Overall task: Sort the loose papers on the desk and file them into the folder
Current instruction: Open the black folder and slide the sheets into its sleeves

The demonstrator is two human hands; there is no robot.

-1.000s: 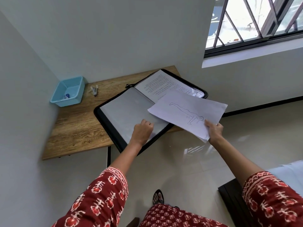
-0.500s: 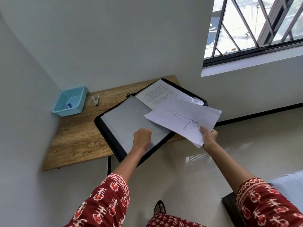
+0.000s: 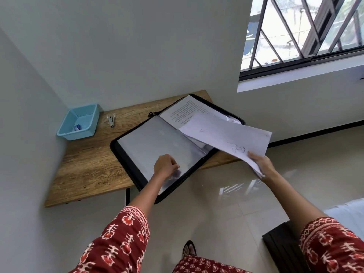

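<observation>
One open folder (image 3: 157, 146) on the surface (image 3: 88, 170); left hand (image 3: 165, 167) pinches its clear sleeve (image 3: 157, 142); right hand (image 3: 260, 162) grips one sheet (image 3: 222, 133); print unreadable.

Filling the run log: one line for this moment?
left hand: pinching clear sleeve | right hand: holding drawing sheet over open folder | sheet: unfiled

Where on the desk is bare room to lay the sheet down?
Bare wood lies left of the folder, in front of the blue basket and stapler. The right half is crowded by the folder, left hand and printed page.
</observation>
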